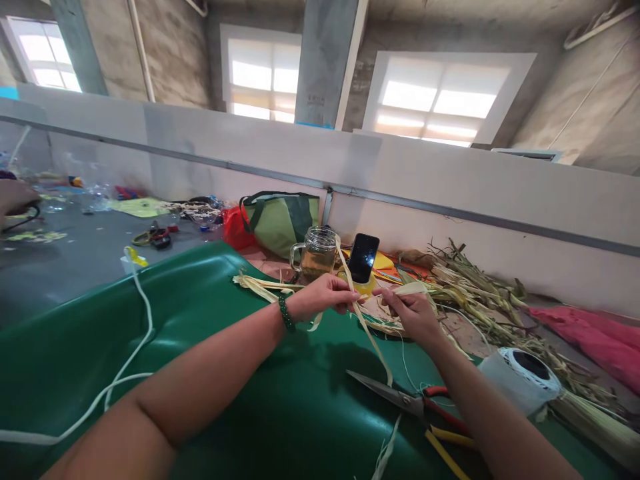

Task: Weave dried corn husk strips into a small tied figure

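Observation:
My left hand (327, 294), with a green bead bracelet (287, 313) on its wrist, pinches a pale husk strip (369, 333) that hangs down toward the green mat (215, 393). Just to the right, my right hand (407, 308) is closed on another pale husk strip (411, 289), whose wide end sticks out past the fingers. The fingertips of both hands are a short way apart. Below them, scissors (395, 395) with red handles lie on the mat, partly behind my right forearm. Yellow handles (447, 447) show beside them.
Behind my hands stand a glass mug (317, 253) and an upright phone (363, 257). Dried stalks (480, 293) and a white thread spool (523, 380) are at right. A green bag (283, 220) leans by the wall. At far left is another person's hand (17, 199).

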{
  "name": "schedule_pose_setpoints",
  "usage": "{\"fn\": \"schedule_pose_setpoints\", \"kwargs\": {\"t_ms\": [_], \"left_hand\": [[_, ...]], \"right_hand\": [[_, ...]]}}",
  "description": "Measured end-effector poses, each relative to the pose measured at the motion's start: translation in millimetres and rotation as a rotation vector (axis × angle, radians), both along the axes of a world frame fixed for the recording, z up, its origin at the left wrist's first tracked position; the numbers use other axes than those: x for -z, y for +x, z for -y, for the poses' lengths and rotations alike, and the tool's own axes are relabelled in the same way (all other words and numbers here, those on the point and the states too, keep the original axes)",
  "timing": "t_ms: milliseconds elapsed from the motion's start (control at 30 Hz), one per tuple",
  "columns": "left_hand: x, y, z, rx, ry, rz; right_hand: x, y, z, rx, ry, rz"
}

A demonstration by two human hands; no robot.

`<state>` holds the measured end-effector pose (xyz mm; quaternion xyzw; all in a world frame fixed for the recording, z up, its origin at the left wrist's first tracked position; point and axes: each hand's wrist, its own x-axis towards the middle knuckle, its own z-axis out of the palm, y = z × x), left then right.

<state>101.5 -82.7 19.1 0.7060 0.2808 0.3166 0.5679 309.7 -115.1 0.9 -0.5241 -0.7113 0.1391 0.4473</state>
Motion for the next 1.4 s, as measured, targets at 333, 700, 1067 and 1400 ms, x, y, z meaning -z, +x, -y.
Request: {"fn": "schedule_pose_setpoints", "kwargs": {"t_ms": [333, 700, 1067, 1400], "left_hand": [[5.3, 1.7, -2.5, -0.024, -0.027, 0.011], [11.2, 2.3, -6.5, -0.024, 0.008, 0.063], [11.5, 4.2, -4.8, -0.035, -0.143, 0.115], [12.0, 3.6, -3.6, -0.023, -0.163, 0.118]], "right_hand": [[-8.0, -0.7, 5.5, 0.0, 0.051, 0.011], [-8.0, -5.3, 6.0, -0.102, -0.108, -0.116], [-9.4, -1.5, 2.8, -0.057, -0.121, -0.423], [-4.9, -5.0, 5.9, -0.201, -0.298, -0.372]]}}
